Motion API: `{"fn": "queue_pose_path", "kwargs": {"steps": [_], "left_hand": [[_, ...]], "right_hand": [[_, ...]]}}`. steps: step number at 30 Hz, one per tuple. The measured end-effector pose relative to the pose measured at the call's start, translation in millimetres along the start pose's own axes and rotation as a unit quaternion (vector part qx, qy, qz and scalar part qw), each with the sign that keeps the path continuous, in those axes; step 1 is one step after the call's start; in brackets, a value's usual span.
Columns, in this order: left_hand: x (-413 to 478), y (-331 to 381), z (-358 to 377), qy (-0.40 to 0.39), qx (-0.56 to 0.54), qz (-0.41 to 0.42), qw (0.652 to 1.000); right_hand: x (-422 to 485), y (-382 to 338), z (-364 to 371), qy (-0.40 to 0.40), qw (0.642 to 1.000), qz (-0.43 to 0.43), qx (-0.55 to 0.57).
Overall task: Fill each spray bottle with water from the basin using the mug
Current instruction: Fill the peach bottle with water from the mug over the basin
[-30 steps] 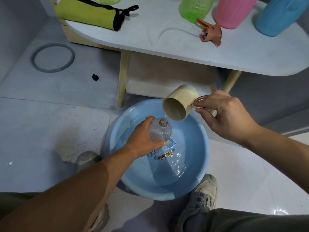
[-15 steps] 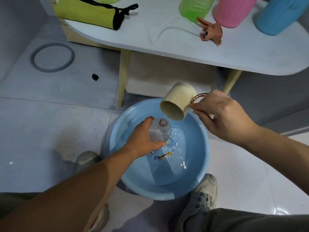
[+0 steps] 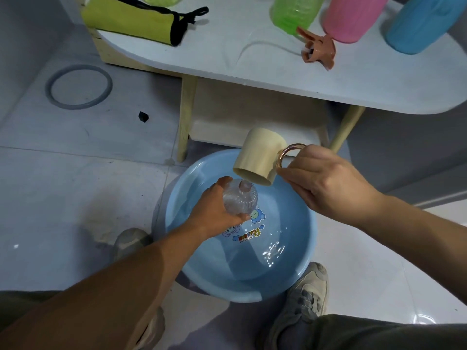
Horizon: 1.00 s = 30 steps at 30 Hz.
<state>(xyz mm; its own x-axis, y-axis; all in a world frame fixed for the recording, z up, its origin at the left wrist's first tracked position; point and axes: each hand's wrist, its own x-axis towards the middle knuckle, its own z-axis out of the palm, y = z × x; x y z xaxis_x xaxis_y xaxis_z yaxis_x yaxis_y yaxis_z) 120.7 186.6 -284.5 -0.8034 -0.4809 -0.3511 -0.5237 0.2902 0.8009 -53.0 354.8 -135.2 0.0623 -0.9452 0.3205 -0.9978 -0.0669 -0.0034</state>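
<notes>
Fingers [image 3: 242,218] of the left hand [image 3: 214,210] grip the bottle [image 3: 240,200], the right hand [image 3: 326,183] grips the mug [image 3: 257,155]; centre its lip over the neck, pour slowly

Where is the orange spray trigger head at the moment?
In the head view the orange spray head lies on the white table, upper right, just in front of the green bottle and the pink bottle.
</notes>
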Motion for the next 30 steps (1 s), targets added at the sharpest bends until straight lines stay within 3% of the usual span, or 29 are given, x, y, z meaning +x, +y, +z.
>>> {"fn": "queue_pose_path", "kwargs": {"steps": [3, 5, 8, 11, 18, 23, 30], "left_hand": [[-1, -3, -1, 0.004, -0.014, 0.0, 1.0], [-2, -6, -1, 0.008, -0.02, 0.002, 1.0], [-2, -10, -3, 0.019, -0.031, 0.009, 0.999], [-2, -16, -6, 0.038, -0.047, 0.011, 0.998], [-4, -26, -10, 0.047, -0.049, -0.002, 0.998], [-4, -33, -15, 0.058, -0.051, -0.017, 0.997], [-3, -40, -22, 0.064, -0.063, -0.025, 0.996]], "right_hand": [[-2, -3, 6, 0.016, 0.997, 0.063, 0.047], [-1, -7, 11, 0.039, 0.979, 0.171, 0.106], [1, -5, 24, 0.037, 0.896, 0.387, 0.214], [-3, 6, 45, 0.012, 0.829, 0.475, 0.296], [-24, 4, 94, -0.101, 0.823, 0.502, 0.245], [-31, -10, 132, -0.219, 0.867, 0.423, 0.146], [-29, -17, 159, -0.307, 0.88, 0.355, 0.074]]}}
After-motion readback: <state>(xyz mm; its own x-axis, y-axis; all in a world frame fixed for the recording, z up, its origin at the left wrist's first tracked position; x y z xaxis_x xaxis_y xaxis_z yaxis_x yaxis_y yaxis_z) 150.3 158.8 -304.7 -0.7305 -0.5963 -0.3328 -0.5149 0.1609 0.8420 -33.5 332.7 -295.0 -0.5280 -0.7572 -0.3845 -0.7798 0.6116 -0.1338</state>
